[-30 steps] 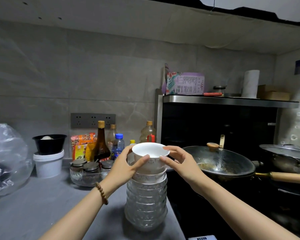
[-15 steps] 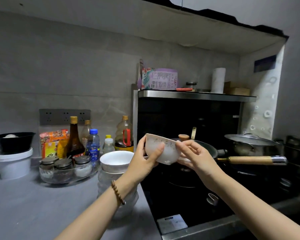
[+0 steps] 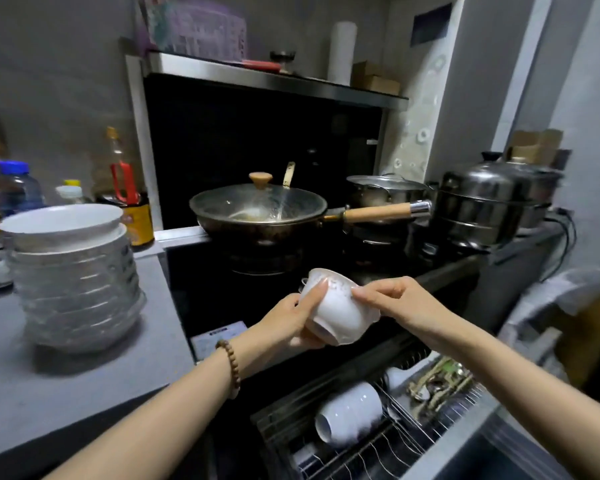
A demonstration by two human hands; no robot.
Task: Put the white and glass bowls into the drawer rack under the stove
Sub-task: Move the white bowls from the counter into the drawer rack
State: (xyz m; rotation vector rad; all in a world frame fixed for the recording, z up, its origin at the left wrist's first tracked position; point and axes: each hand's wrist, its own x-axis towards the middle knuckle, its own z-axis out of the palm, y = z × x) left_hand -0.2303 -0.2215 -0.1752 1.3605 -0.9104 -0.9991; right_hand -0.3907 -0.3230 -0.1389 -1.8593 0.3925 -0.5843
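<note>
White glazed ware, likely ceramic: in the head view the white bowl is tipped on its side in front of the stove, above the open drawer rack. The left hand cups its foot with the thumb across the wall, and the right hand pinches the rim. It is probably light, stiff, slick and easily chipped, so this 2-handed hold at rim and foot suits it. The stack of bowls, glass beneath white, stands on the bench
</note>
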